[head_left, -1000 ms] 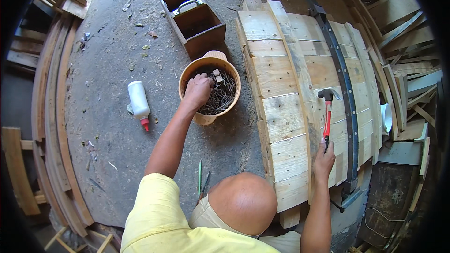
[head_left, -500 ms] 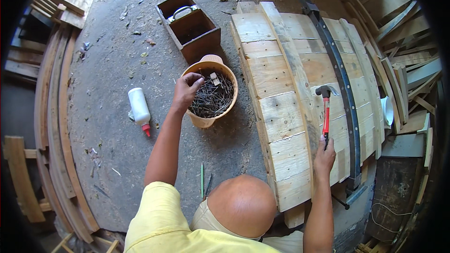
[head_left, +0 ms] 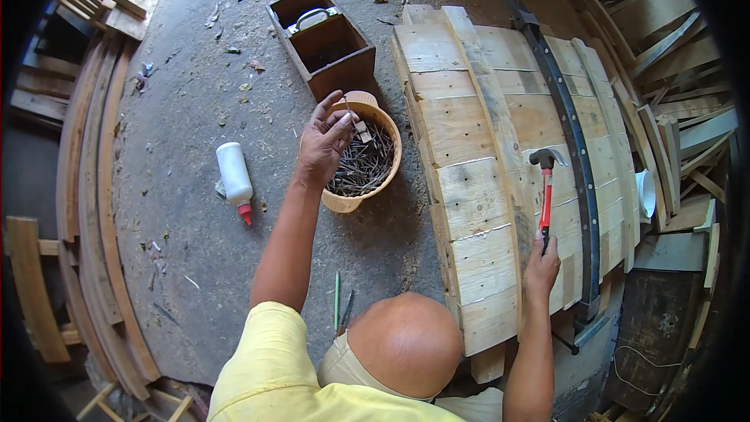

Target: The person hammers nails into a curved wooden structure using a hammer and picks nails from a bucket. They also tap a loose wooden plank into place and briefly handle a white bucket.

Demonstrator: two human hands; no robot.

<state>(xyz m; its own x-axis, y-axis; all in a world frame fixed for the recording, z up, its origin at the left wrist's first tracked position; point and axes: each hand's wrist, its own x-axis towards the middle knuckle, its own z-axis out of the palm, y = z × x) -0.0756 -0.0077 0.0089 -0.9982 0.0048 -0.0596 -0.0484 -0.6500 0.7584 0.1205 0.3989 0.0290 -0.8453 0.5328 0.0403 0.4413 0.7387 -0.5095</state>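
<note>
My left hand (head_left: pixel 322 144) is raised over the near left rim of a peach plastic basket (head_left: pixel 398 143), pinching a thin dark nail (head_left: pixel 348 103) that points upward. Inside the basket lies a heap of loose nails (head_left: pixel 363 170) with a small pale wood block (head_left: pixel 362 132) on top. My right hand (head_left: pixel 541 270) is wrapped round the lower handle of a claw hammer (head_left: pixel 546 195) with a red and black grip. The hammer's head is over a panel of joined pale boards (head_left: pixel 475 195), which has small dark marks and white lines along its seams.
A long dark metal bar clamp (head_left: pixel 574 133) crosses the panel. Beyond the basket stands an open wooden box (head_left: pixel 344 70) with a metal handle. A white red-tipped bottle (head_left: pixel 233 173) and a green pencil (head_left: pixel 337 301) lie on the floor. Timber (head_left: pixel 98 187) is stacked at both sides.
My left hand has lifted slightly up and away from the nails in the basket, and a nail now shows between its fingers. My right hand and the hammer have barely moved.
</note>
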